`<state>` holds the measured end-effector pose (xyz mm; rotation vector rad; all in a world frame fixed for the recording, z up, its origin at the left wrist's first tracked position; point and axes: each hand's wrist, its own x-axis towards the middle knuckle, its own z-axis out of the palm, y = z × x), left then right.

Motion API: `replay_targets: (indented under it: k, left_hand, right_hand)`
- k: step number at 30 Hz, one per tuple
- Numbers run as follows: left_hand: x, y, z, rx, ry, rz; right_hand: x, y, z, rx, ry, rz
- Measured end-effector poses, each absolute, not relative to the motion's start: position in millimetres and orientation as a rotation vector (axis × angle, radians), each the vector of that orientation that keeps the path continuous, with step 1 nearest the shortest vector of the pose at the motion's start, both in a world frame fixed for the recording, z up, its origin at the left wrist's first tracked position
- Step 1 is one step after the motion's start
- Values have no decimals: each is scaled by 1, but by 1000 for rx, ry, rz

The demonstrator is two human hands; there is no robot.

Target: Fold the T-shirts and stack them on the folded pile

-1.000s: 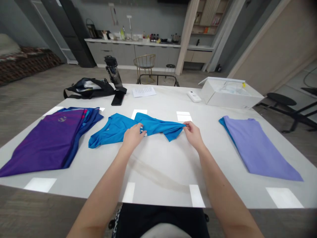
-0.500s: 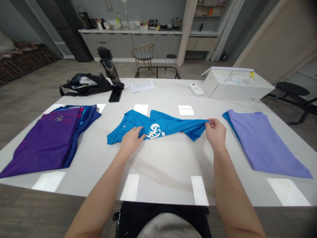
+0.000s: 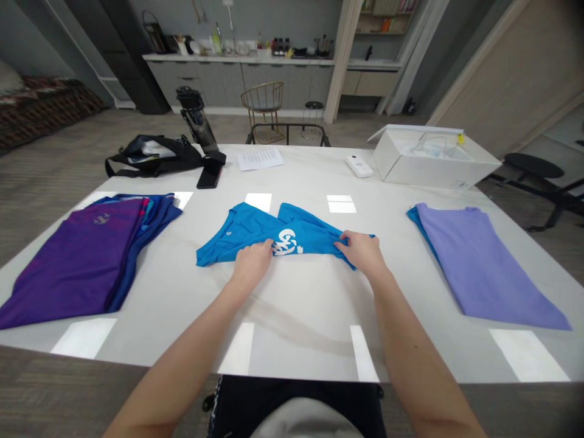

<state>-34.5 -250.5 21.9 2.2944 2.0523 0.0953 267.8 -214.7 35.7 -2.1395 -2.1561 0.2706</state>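
Observation:
A blue T-shirt (image 3: pixel 255 228) with a white print lies partly folded across the middle of the white table (image 3: pixel 301 304). My left hand (image 3: pixel 253 263) is closed on its near edge, just left of the print. Farther right, my right hand (image 3: pixel 362 250) pinches the shirt's near right part between thumb and fingers, covering some of the cloth. To the left lies a stack of folded clothes with a purple shirt (image 3: pixel 82 255) on top. On the right, a lavender garment (image 3: pixel 488 261) rests over a blue one (image 3: pixel 413 214).
Along the far side are a black bag (image 3: pixel 159 152), a dark bottle (image 3: pixel 197 118), a phone (image 3: pixel 210 175), a printed sheet (image 3: pixel 260 159), a white device (image 3: pixel 359 166) and an open white box (image 3: pixel 424 164). A chair (image 3: pixel 263 100) stands beyond the table.
My right hand has moved left along the shirt, from its stretched right end to nearer the print. My left hand has shifted slightly right and its fingers have closed on the edge.

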Motion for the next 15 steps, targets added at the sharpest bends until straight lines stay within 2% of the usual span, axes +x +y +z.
replay_targets:
  k: [5,8,11,13,15]
  left_hand:
    - [-32,-235,12,2450,1983,310]
    - [-39,-226,6,2441,1876,488]
    - [-39,-227,9,2418,1831,656]
    - [-34,-235,16,2424,1821,750]
    - [-25,-247,23,2489,1748,719]
  right_hand:
    - [252,-244,56,-2084,-2350,580]
    - [236,-262,63,-1658,-2481,957]
    - [226,-269,66,-1187,-2387,1372]
    - [226,-264,63,-1122,-2227,1349]
    - [228,-256,56,-1274,-2062,1038]
